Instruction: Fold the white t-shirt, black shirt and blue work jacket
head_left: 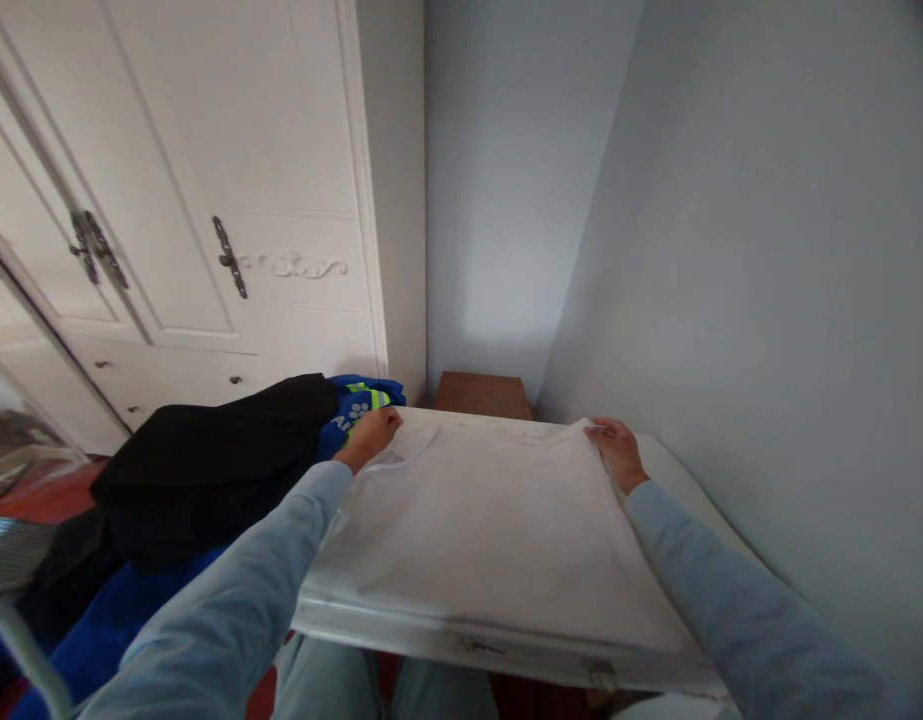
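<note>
A white shirt point(491, 530) lies spread flat over a white table point(401, 622), covering most of its top. My left hand point(375, 435) is closed in a pinch on the shirt's far left corner, close to a folded edge that looks like a sleeve. At the far right corner, my right hand point(617, 450) pinches the cloth between thumb and fingers, lifting that corner slightly. Both arms reach forward, one along each side of the shirt. White on white makes the shirt's finer details hard to make out.
Left of the table is a pile of clothes with a black garment point(221, 465) and a blue garment point(356, 405) with reflective yellow stripes. A white wardrobe point(281, 150) stands behind it. A brown wooden box-like piece point(483, 395) sits in the corner; a grey wall point(768, 250) borders the right.
</note>
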Available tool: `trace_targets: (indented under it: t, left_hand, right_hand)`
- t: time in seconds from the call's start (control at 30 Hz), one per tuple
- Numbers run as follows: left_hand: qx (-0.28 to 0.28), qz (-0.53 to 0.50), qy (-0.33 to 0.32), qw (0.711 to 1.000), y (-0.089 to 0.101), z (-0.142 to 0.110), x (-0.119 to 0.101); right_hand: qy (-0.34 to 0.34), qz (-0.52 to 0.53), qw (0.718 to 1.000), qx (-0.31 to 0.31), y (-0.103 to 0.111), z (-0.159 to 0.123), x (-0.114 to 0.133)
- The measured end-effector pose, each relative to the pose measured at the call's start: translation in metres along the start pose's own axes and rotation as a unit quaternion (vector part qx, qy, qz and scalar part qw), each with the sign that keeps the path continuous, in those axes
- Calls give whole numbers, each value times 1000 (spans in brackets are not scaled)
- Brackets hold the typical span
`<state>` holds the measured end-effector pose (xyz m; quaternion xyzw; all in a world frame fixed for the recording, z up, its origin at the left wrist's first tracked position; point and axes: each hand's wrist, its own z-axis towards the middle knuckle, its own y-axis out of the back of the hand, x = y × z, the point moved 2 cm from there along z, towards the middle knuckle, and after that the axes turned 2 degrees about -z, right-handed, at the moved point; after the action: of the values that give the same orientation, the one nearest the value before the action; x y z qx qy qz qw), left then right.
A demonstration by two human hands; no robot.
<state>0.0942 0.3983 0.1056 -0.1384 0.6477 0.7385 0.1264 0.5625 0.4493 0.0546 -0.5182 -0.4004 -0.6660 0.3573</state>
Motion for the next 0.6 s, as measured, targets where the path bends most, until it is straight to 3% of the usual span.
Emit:
trace_targets:
  t: [0.1, 0.2, 0.27, 0.37, 0.6]
  left_hand:
    - [24, -39, -38, 998, 2, 2, 11]
    - [108, -55, -134, 984, -6, -1, 17]
    - [133, -62, -185, 972, -10, -3, 21]
    - [90, -89, -180, 976, -7, -2, 29]
    - [-58, -190, -47, 979, 18, 21, 48]
  right_hand:
    - [-5, 25, 999, -25, -1, 2, -5]
    - [-31, 31, 998, -36, -4, 0, -15]
    - [-45, 34, 998, -37, -4, -2, -20]
    - [-62, 44, 996, -37, -1, -6, -21]
    - [-74, 127, 989, 21, 17, -13, 1]
